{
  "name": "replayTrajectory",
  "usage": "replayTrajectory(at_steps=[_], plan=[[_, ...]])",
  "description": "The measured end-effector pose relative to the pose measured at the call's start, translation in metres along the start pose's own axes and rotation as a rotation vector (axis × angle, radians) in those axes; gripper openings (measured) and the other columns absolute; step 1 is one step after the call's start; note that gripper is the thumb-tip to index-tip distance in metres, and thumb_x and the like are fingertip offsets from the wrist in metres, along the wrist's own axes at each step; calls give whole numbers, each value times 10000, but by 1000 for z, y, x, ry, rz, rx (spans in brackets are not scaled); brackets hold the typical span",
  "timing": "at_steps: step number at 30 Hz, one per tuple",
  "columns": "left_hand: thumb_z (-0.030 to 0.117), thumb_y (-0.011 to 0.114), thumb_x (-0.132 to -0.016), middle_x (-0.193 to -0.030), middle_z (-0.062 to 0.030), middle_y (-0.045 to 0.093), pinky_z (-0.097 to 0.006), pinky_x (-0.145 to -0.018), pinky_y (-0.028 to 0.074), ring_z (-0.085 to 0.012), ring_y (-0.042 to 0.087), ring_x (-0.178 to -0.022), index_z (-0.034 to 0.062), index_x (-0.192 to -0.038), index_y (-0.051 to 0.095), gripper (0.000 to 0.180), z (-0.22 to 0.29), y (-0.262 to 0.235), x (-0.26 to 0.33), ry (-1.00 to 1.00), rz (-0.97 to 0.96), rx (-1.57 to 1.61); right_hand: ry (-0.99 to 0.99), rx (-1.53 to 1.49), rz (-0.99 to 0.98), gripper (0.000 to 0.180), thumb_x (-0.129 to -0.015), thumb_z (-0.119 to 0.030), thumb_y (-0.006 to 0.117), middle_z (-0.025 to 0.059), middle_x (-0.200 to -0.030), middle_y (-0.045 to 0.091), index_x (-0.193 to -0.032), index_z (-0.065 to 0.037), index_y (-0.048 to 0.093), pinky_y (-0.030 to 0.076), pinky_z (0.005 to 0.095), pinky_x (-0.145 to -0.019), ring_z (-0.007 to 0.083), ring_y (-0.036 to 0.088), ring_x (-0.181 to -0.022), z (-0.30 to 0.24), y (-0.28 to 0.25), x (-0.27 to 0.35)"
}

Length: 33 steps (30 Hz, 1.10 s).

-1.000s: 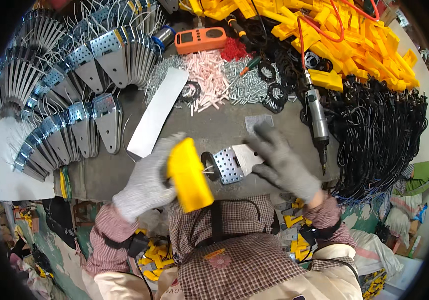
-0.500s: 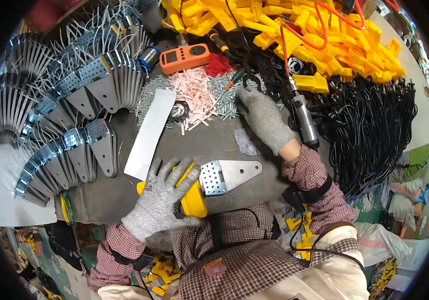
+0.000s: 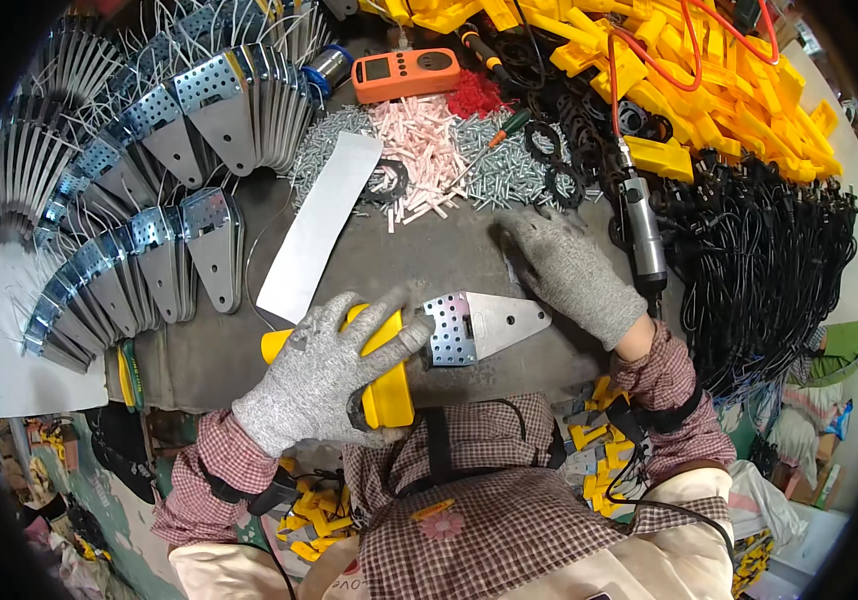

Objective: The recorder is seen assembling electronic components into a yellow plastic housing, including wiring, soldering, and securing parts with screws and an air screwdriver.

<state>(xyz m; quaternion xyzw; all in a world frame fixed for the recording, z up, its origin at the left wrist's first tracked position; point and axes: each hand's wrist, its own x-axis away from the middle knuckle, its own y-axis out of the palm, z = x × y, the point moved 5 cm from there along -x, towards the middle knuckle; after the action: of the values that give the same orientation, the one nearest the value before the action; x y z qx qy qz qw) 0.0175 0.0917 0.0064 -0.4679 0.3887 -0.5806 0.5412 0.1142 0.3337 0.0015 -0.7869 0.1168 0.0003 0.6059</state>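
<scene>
My left hand (image 3: 334,365), in a grey knitted glove, grips a yellow plastic handle (image 3: 387,392) with its fingers spread over it and the thumb at the near edge. Right of the handle, a flat tapered grey metal plate (image 3: 509,322) with a shiny perforated end (image 3: 451,330) lies pointing right. Just beyond the plate's tip is my gloved right hand (image 3: 574,275). Its fingers curl down low over the table, and what they hold, if anything, is hidden. Black rings (image 3: 561,185) lie beyond it, beside a pile of silver screws (image 3: 509,165).
A white strip (image 3: 319,230) lies left of centre. Rows of metal plates with wires (image 3: 214,240) fill the left. Behind are pink sleeves (image 3: 419,150), an orange meter (image 3: 404,75) and a screwdriver (image 3: 511,125). On the right are a powered driver (image 3: 642,235), yellow handles (image 3: 709,90) and black cords (image 3: 759,260).
My right hand has drawn back from the black rings toward the metal plate, its fingers now lower over the table. My left hand stays on the yellow handle. The whole view has shifted slightly.
</scene>
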Motion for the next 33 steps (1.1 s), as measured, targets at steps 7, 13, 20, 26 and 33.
replayTrajectory(at_steps=[7,13,20,26,33], plan=[[723,750,-660,-1553,-150,351,-570,-1093,387,-428,412,-1285,273,-1514,448,1012,7,5,-4,51,-81,-43,98,-732,-49,173,-896,-85,662,156,-907,689,-1056,-21,677,546,416,-815,344,681,-866,-50,3,16],[665,791,-645,-1561,-147,352,-563,-1068,424,-434,432,-1277,249,-1492,483,993,9,15,-5,45,12,19,-90,-737,141,176,-793,-28,691,80,-899,667,-963,-73,681,478,422,-897,285,611,-974,-63,26,11],[618,839,-589,-1525,-247,371,-571,-1073,421,-468,467,-1278,225,-1487,494,1040,8,18,-5,72,133,141,-109,-654,284,209,-757,-30,734,70,-944,691,-955,-83,696,483,469,-1016,278,660,-977,-77,29,19],[602,848,-586,-1488,-292,387,-595,-1083,400,-497,465,-1286,230,-1480,505,1027,8,21,-2,98,154,153,-74,-441,348,373,-751,-4,708,83,-1089,697,-1109,-108,694,489,498,-1054,316,651,-1109,-90,38,30],[619,847,-591,-1480,-300,389,-599,-1088,390,-517,444,-1300,243,-1487,498,1032,12,23,-1,44,123,131,-45,-462,340,469,-752,7,704,120,-1147,677,-1211,-82,668,496,479,-1046,343,629,-1135,-95,36,29]])
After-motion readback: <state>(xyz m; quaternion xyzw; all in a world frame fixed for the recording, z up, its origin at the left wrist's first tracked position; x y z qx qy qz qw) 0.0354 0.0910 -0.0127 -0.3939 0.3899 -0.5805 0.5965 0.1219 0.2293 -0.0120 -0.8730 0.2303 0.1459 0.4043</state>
